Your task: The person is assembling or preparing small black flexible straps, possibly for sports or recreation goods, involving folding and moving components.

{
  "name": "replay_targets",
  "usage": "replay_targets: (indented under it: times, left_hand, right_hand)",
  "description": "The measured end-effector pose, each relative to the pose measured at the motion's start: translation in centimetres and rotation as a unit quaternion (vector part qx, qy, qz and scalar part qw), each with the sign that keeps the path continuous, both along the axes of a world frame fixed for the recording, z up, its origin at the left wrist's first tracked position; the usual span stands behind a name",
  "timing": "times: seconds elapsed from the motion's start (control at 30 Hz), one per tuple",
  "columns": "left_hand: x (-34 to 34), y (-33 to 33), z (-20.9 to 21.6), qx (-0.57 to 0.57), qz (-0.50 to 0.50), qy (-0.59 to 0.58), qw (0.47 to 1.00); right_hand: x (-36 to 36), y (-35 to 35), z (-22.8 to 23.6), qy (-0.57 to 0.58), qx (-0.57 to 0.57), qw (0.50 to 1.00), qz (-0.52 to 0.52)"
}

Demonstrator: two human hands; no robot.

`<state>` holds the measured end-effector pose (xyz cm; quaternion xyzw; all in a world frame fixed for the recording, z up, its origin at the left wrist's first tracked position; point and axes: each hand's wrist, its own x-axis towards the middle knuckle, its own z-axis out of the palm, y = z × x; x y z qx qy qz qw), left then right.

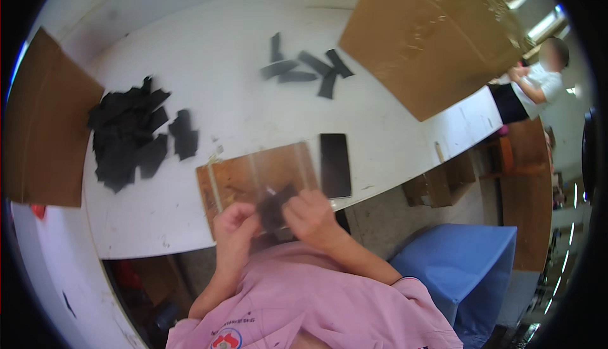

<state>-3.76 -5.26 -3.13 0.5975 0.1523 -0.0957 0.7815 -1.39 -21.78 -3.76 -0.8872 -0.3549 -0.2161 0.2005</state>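
A thin, dark, flexible piece (273, 211), blurred by motion, is held up between my hands just above the near edge of the table. My right hand (309, 217) is closed on its right side, fingers curled in. My left hand (235, 227) pinches at its left edge with thumb and forefinger; the exact grip is smeared. Beneath and beyond them lies a brown board (234, 178) with pale strips across it. Beside the board's right end rests a flat black-faced rectangular device, like a phone (335, 165).
A heap of black pieces (126, 134) lies at the left, near a cardboard box (47, 121). Several loose black strips (326, 70) lie at the back, beside a large cardboard box (430, 39). A blue bin (456, 260) stands off the table's right. Another person (538, 86) stands far right.
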Motion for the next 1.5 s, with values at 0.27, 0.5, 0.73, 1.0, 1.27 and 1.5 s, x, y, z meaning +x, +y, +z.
replay_targets:
  times: [0.27, 0.5, 0.73, 1.0, 1.27, 1.5]
  left_hand:
    - [-0.5, 0.9, -0.7, -0.001, 0.011, -0.021, 1.000]
    - [-0.6, -0.1, -0.6, 0.080, -0.001, -0.106, 0.991]
    - [-0.8, -1.9, -1.6, 0.297, 0.136, -0.201, 0.923]
    - [0.8, 1.0, -0.3, -0.264, 0.017, -0.032, 0.964]
    - [0.9, 1.0, -4.7, 0.117, 0.159, -0.190, 0.962]
    - [-0.2, 3.6, -1.9, -0.143, -0.017, -0.103, 0.984]
  right_hand:
    - [-0.8, 0.7, -0.7, -0.006, -0.026, 0.999, 0.023]
    - [-1.0, 2.2, 0.0, 0.337, 0.308, 0.889, 0.024]
    - [-0.5, 4.4, -1.6, 0.153, 0.247, 0.956, -0.036]
    - [0.9, 4.2, -3.0, 0.457, 0.479, 0.749, 0.008]
    - [-0.3, 6.2, -3.3, 0.722, 0.618, 0.287, 0.122]
    - [0.4, 5.8, -3.4, 0.682, 0.532, 0.494, 0.088]
